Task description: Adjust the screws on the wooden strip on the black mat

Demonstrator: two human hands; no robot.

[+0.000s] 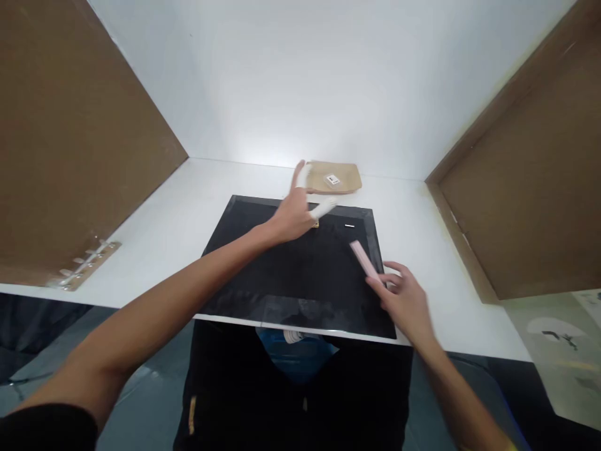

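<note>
- Head view: right hand (407, 300) pinches slim pink stick (365, 259) at its near end; looks light, stiff.
- Left hand (297, 213) fingers spread, empty, over black mat (263, 263), near tan paper pouch (335, 178).

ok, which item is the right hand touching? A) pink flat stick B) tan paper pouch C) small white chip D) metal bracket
A: the right hand has its fingertips on the near end of the pink flat stick lying on the black mat; the tan paper pouch sits farther back, near the left hand.
</note>
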